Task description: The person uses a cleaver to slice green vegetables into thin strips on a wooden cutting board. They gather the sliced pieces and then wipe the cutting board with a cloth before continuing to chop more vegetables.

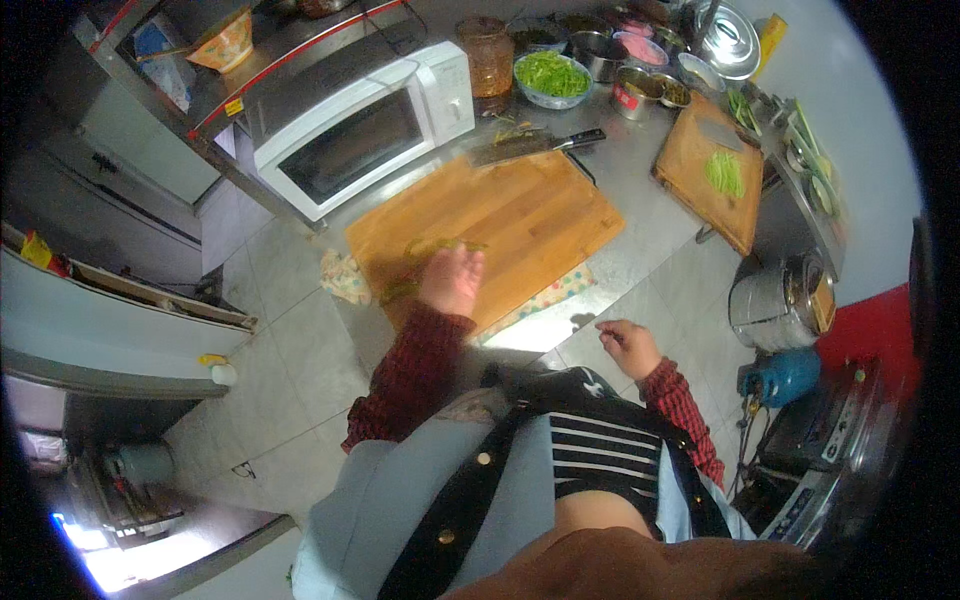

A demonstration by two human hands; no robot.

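My left hand (451,281) is spread over the left part of a wooden cutting board (525,217), beside some thin green vegetable pieces (439,246). Whether it touches them is hard to tell from the blur. My right hand (630,347) hangs in front of the counter's edge, its fingers curled; whether it holds anything cannot be made out. A cleaver (517,148) with a black handle lies at the board's far edge, by a few vegetable scraps (517,129). A patterned cloth (547,296) shows under the board's near edge, and a crumpled cloth (345,277) lies at its left.
Behind the board stand a white microwave (360,127), a brown jar (486,64) and a bowl of chopped greens (553,77). A second cutting board (675,150) at the right bears another cleaver (718,135) and sliced greens (725,176). A blue gas cylinder (791,379) stands lower right.
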